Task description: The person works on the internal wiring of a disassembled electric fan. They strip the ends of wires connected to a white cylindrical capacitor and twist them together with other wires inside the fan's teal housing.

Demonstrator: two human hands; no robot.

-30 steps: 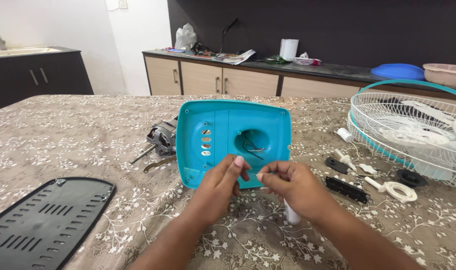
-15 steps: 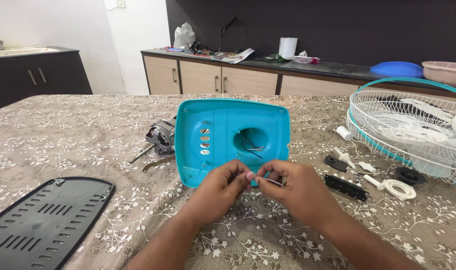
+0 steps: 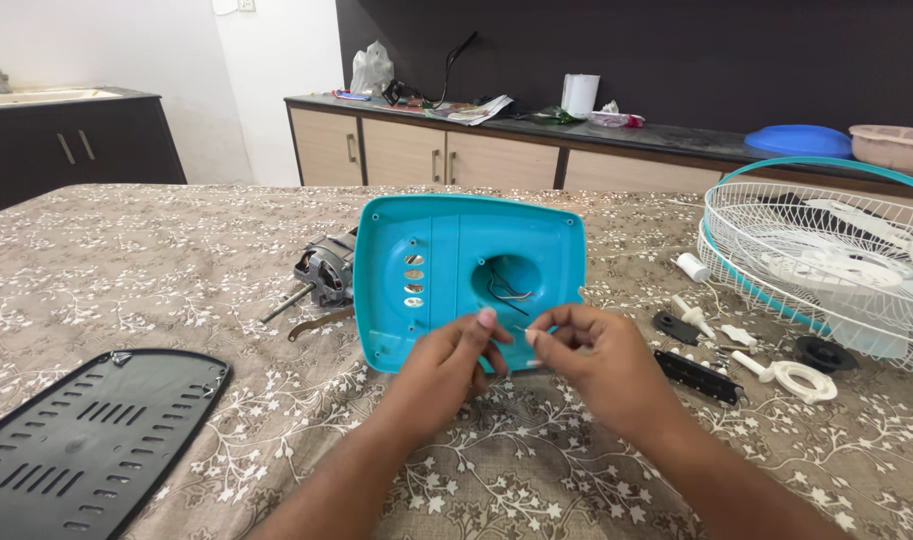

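Observation:
A turquoise plastic fan base cover stands tilted on the table in the middle of the head view, with a round recess and thin wires showing inside it. My left hand and my right hand meet just in front of its lower edge. Both pinch a small thin white piece between their fingertips; what it is cannot be made out. The hands hide the cover's bottom rim.
A fan motor lies left of the cover. A black vented plate sits at the near left. At the right are a white wire fan guard, small white knobs and black parts. Cabinets stand behind.
Both hands have stayed together in front of the cover and shifted slightly upward. The fingers have regripped the small white piece. The cover has not moved.

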